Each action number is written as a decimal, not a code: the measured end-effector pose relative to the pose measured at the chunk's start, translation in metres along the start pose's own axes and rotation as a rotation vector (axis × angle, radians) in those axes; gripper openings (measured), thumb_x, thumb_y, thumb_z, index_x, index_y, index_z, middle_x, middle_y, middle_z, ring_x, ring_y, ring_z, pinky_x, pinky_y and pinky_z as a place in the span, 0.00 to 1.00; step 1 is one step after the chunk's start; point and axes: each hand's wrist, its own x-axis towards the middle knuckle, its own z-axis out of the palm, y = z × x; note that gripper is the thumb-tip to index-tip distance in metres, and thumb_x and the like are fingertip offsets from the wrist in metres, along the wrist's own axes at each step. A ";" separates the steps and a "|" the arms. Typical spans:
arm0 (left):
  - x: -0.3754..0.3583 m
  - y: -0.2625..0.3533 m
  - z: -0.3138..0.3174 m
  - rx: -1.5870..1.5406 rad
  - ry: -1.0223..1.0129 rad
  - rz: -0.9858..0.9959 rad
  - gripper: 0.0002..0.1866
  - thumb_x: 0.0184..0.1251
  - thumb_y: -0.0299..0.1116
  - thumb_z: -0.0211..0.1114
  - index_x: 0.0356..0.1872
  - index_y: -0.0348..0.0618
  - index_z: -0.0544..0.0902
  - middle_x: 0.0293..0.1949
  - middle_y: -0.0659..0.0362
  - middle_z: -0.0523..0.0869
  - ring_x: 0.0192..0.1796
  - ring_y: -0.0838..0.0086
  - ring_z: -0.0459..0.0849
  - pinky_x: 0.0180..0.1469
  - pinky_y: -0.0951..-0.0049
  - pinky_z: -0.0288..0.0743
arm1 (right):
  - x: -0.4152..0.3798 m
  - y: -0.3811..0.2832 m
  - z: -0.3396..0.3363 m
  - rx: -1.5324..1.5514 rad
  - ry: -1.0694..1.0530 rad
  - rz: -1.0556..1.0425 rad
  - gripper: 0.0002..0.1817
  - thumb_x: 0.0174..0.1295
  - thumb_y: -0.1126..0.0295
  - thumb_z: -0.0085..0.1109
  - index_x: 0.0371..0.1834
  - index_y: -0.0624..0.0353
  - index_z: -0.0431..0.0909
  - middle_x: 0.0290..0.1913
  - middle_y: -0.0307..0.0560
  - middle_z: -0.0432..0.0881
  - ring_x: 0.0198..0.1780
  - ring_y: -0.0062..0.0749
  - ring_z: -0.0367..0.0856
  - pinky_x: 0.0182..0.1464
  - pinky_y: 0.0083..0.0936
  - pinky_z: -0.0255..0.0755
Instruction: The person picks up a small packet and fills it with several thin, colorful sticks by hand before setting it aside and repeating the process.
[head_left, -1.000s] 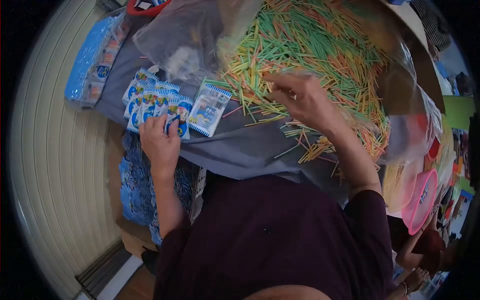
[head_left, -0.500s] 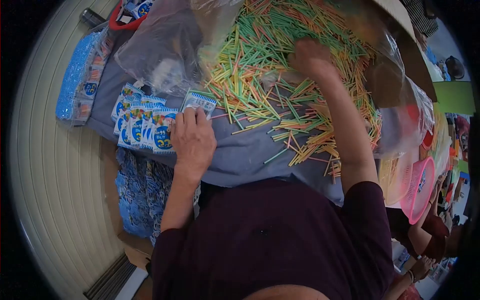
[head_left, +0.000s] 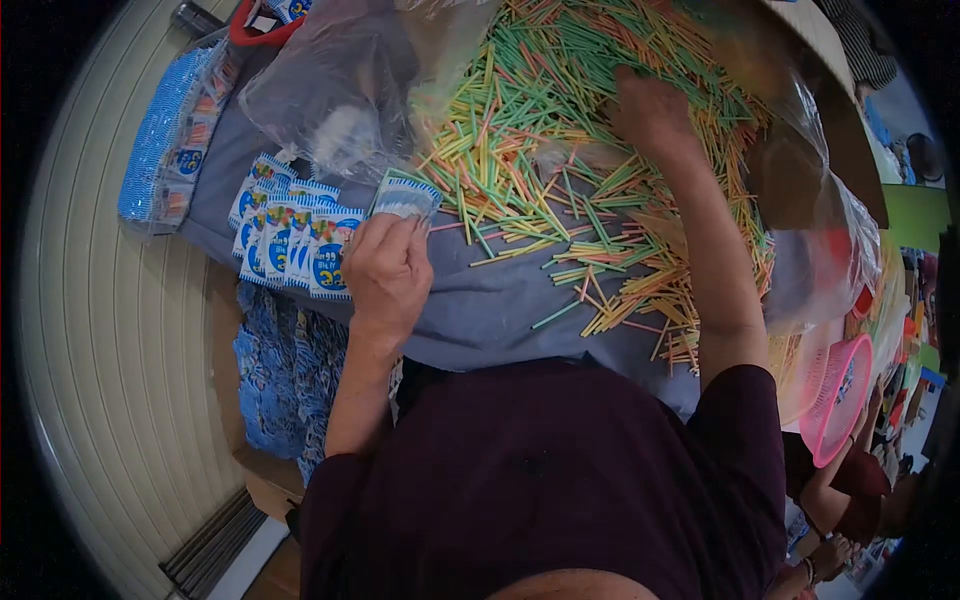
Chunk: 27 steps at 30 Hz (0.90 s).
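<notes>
My left hand [head_left: 388, 270] is closed on the lower edge of a small blue-and-white packet [head_left: 408, 196], whose striped top shows above the fingers. Just left of it, several similar packets [head_left: 328, 250] with colourful prints overlap on the grey cloth [head_left: 480, 315]. A wide heap of thin green, yellow, orange and pink sticks [head_left: 520, 150] spreads across the cloth. Over the heap's upper right part, my right hand [head_left: 652, 115] reaches down with its fingertips among the green sticks. Its fingers are partly hidden, and whether they hold any sticks does not show.
Clear plastic bags [head_left: 345, 100] lie behind the packets. A bag of blue-striped packets [head_left: 165, 150] is at the far left. On the right are a pink basket [head_left: 836, 400], more clear plastic and another person's arms [head_left: 825, 500]. Blue patterned fabric [head_left: 270, 380] hangs below the packets.
The whole view has shifted slightly. My right hand remains in the heap, a little further up and right. The packet at my left hand is tilted differently, with more of its top showing.
</notes>
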 end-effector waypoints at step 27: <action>-0.013 -0.011 -0.010 -0.098 0.028 0.082 0.09 0.50 0.20 0.68 0.34 0.37 0.85 0.34 0.56 0.81 0.38 0.58 0.78 0.39 0.63 0.73 | -0.012 0.009 0.004 0.091 0.022 0.089 0.27 0.53 0.71 0.60 0.61 0.58 0.75 0.43 0.65 0.84 0.41 0.58 0.83 0.44 0.52 0.76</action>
